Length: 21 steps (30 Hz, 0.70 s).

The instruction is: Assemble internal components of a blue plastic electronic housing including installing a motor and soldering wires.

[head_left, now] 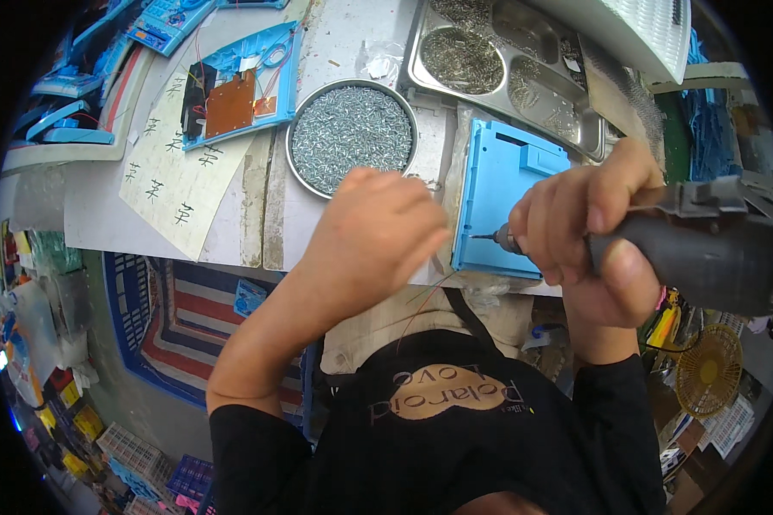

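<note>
My right hand (575,227) grips a dark electric screwdriver (696,257), its thin bit pointing left over the lower part of a light-blue plastic casing (498,193). The casing lies flat on the table near its front edge. My left hand (382,223) is closed, fingertips curled under and hidden, between the casing and a round metal bowl (293,154). Small silvery screws (352,133) fill that bowl, and the hand covers part of its near rim. Whatever the left fingers may hold cannot be seen.
A blue casing with wires and a brown board (232,101) lies beyond the bowl's left, by a handwritten paper sheet (163,202). A steel compartment tray (588,129) of small metal parts stands at the back. Below left sits a blue crate (129,300); a yellow fan (709,371) is at right.
</note>
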Available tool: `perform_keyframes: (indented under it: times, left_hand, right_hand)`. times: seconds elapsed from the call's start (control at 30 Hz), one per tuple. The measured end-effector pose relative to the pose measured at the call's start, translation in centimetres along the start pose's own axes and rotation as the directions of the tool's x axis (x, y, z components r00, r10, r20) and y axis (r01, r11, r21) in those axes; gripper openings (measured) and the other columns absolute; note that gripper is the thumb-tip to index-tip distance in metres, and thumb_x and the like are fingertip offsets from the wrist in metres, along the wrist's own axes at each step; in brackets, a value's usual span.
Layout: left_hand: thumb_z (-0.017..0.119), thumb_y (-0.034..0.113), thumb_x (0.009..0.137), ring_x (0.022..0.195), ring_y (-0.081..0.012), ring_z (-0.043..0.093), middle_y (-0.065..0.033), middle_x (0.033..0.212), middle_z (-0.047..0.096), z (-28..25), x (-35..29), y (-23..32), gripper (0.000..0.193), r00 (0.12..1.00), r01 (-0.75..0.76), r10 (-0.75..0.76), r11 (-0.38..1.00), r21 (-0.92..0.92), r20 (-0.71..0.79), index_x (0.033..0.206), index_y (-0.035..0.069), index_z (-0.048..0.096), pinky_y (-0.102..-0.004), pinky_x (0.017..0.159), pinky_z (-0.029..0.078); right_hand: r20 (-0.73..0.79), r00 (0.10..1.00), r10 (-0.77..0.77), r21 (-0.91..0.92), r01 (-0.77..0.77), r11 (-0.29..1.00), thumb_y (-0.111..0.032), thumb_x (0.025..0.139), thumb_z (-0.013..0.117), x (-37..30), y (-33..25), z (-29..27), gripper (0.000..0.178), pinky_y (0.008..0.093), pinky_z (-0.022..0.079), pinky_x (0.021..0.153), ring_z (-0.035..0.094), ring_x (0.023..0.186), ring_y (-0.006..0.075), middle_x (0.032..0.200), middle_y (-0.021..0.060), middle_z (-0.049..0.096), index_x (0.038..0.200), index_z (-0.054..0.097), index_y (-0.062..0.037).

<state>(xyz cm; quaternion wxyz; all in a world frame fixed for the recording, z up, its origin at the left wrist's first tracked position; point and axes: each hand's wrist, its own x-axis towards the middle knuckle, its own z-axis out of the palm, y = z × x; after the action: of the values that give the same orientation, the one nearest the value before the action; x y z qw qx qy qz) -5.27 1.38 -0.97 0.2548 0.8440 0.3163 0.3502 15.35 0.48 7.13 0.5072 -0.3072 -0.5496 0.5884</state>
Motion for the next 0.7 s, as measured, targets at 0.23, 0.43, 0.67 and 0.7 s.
perform_keyframes:
  times: [0.23, 0.43, 0.67, 0.7]
  left_hand:
    - [0.074, 0.015, 0.085, 0.070, -0.0303, 0.056, -0.0084, 0.075, 0.055, 1.6, -3.4, -0.2, 0.017, 0.976, 0.211, -0.213, 0.976, -0.048, -0.036, 0.080, 0.008, 0.060, -0.0399, 0.067, 0.040]
    - [0.075, 0.017, 0.084, 0.077, -0.0239, 0.058, -0.0019, 0.080, 0.059, 2.4, -3.5, 0.0, 0.015, 0.983, 0.159, -0.153, 0.986, 0.053, -0.103, 0.085, 0.011, 0.061, -0.0413, 0.081, 0.037]
    - [0.077, 0.012, 0.082, 0.088, -0.0166, 0.063, 0.0023, 0.087, 0.066, 4.4, -3.0, 0.8, 0.015, 0.978, 0.136, -0.135, 0.991, -0.002, -0.159, 0.093, 0.014, 0.068, -0.0446, 0.095, 0.032]
    - [0.078, 0.011, 0.081, 0.087, -0.0166, 0.063, 0.0025, 0.086, 0.066, 4.4, -2.9, 0.9, 0.015, 0.977, 0.135, -0.137, 0.991, -0.025, -0.162, 0.093, 0.014, 0.068, -0.0446, 0.095, 0.032]
  right_hand:
    - [-0.002, 0.998, 0.064, -0.225, -0.063, 0.972, -0.032, 0.090, 0.074, -0.3, 2.0, -0.6, 0.038, 0.0295, 0.042, 0.059, 0.047, 0.052, 0.0106, 0.060, -0.0013, 0.048, 0.090, 0.041, -0.0133]
    - [0.059, 0.993, 0.106, -0.440, -0.070, 0.895, -0.026, 0.091, 0.075, -1.1, 3.1, -0.6, 0.037, 0.0292, 0.043, 0.061, 0.049, 0.055, 0.0106, 0.064, -0.0003, 0.050, 0.086, 0.040, -0.0133]
    - [0.033, 0.997, -0.065, -0.061, 0.067, 0.996, -0.036, 0.092, 0.069, 0.0, 1.2, 0.2, 0.034, 0.0311, 0.045, 0.054, 0.049, 0.047, 0.0119, 0.058, -0.0027, 0.048, 0.095, 0.045, -0.0129]
    - [0.045, 0.997, -0.061, -0.022, 0.062, 0.998, -0.037, 0.092, 0.068, 0.0, 0.4, 0.3, 0.034, 0.0312, 0.045, 0.054, 0.049, 0.046, 0.0119, 0.058, -0.0029, 0.048, 0.095, 0.045, -0.0132]
